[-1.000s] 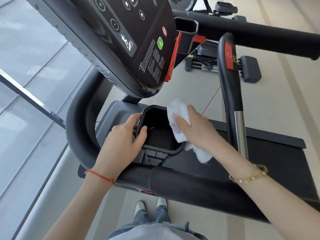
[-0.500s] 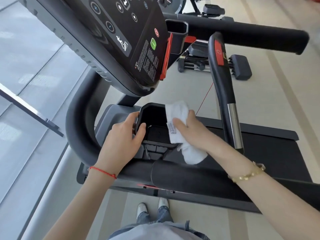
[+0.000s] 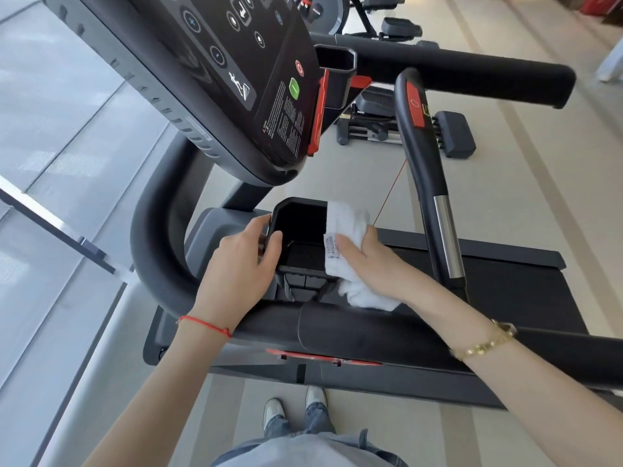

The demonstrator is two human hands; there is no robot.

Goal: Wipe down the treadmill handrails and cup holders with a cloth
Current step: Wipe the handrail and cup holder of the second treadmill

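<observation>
From the head camera, looking down over the treadmill, the black cup holder sits below the tilted console, in the crook where the near handrail curves up on the left. The left hand grips the holder's left wall, thumb hooked over the rim into the well and fingers curled round the outside. The right hand holds a white cloth pressed against the holder's right rim, fingers laid over the cloth and curled about it; the cloth's upper edge stands above the rim, a small label shows on its left edge, and its loose tail hangs down near the rail. A red string circles the left wrist, and a gold bracelet the right. To the right an upright grip bar with a red patch and a chrome section rises over the dark belt. A second cup holder sits far off beside the console, against the far handrail. Sneakers show on the floor below the near rail.
</observation>
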